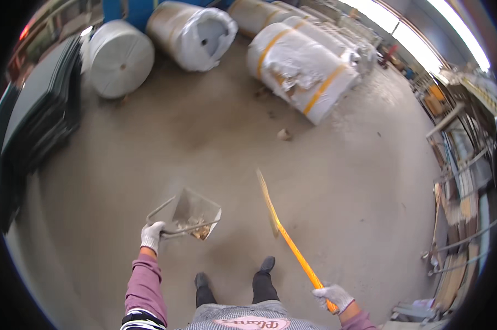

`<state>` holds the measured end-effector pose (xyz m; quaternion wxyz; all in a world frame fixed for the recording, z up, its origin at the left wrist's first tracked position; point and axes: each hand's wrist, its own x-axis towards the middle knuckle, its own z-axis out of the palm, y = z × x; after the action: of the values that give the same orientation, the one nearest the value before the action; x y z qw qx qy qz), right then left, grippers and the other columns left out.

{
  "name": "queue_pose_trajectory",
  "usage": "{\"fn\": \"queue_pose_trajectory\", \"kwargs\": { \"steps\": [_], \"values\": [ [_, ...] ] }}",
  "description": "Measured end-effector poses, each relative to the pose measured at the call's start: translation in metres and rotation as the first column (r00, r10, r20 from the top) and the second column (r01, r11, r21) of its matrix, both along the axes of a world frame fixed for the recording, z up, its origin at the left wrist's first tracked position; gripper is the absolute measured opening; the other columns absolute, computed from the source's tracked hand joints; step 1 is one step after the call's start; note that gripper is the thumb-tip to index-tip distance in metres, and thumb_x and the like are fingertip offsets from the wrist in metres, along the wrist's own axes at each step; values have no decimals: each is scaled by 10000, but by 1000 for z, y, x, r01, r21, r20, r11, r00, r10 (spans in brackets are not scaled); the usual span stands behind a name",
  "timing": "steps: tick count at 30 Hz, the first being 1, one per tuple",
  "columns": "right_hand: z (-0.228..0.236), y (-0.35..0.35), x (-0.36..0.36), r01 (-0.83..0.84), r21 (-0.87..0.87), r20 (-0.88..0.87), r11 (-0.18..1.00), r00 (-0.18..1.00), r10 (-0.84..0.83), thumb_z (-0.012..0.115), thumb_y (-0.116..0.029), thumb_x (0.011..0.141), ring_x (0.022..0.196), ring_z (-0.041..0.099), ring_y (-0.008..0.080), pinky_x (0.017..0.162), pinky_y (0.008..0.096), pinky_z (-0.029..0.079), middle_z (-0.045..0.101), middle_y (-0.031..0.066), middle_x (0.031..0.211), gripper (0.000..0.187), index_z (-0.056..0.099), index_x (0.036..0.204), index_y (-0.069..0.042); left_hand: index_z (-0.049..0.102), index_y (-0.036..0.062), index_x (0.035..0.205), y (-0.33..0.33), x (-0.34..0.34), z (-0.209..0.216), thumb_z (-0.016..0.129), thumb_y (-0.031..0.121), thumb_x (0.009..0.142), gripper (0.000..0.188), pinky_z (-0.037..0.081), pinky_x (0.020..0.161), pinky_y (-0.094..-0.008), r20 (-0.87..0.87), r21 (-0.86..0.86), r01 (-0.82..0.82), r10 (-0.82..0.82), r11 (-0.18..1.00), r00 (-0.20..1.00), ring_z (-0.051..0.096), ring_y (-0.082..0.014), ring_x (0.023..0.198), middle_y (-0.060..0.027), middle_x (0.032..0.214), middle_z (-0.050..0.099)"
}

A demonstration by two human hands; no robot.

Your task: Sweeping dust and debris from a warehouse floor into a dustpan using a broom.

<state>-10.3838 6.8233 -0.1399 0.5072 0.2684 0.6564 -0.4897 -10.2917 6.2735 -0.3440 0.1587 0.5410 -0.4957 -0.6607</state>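
Observation:
My left hand (152, 236), in a pale knit glove, is closed round the bar handle of a metal dustpan (190, 203). The dustpan hangs tilted in front of me at left, with brownish and whitish scraps (196, 226) in its pan. In my right hand (334, 297), also gloved, is the orange handle of a broom (300, 258), gripped close to its end. The broom slants forward and left, away from me. Its thin tan head (267, 199) shows nearly edge-on and blurred, so I cannot tell whether it touches the floor.
Large wrapped rolls (303, 69) lie across the far side, beside a pale round-ended roll (121, 59). Dark stacked sheets (42, 104) stand at left. Racks with long boards (462, 220) line the right. A small crumpled lump (284, 134) lies on the grey concrete floor (358, 181).

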Motion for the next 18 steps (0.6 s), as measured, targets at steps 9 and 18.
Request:
{"fn": "queue_pose_trajectory", "kwargs": {
  "steps": [9,18],
  "values": [
    [-45,234,-77,239,-14,-58,971,969,-240,618,-174,846,407,475,138,379,288,389,499,17,553,190,532,736,-46,597,104,687,60,-157,-29,673,229,755,162,393,503,-309,-105,-57,-85,79,995,991,428,-121,496,46,621,519],
    [-98,383,-163,781,-211,-18,588,599,-801,568,-165,878,385,450,123,367,266,366,479,7,523,233,493,680,-68,628,-30,1028,68,-363,-86,585,352,811,440,461,799,-400,411,-172,337,-243,926,878,576,-270,899,-126,985,623]
  ]
}}
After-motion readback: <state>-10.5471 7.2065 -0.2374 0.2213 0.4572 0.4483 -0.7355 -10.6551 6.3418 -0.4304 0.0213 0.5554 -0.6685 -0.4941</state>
